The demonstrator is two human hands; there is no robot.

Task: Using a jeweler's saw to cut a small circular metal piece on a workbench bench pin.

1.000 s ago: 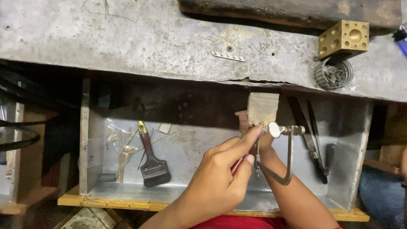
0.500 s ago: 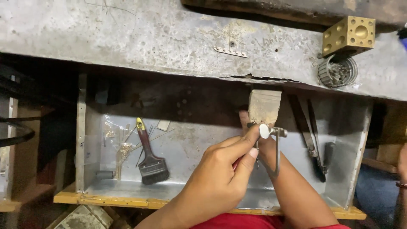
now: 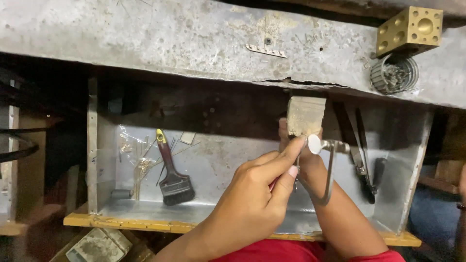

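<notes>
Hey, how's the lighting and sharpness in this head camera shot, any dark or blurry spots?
Head view: bench top evenly lit and sharp; deep shadow under its edge above the metal tray; left hand, nearest the lens, slightly soft; dull sheen on the saw frame.

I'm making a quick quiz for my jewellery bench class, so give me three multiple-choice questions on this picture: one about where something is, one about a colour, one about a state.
1. Where does the flat black-bristled brush lie?
A. on the grey bench top
B. in the metal tray under the bench
C. on the floor

2. What colour is the cube-shaped metal block with round hollows?
A. brass yellow
B. blue
C. white

3. What is the left hand doing?
A. lying flat and empty
B. gripping the brush
C. pinching the saw frame with a thin metal bow by the wooden bench peg

Answers: 1 B, the brush rests on the tray floor; 2 A, the block at the top right is golden yellow; 3 C, thumb and fingers close on the frame.
</notes>
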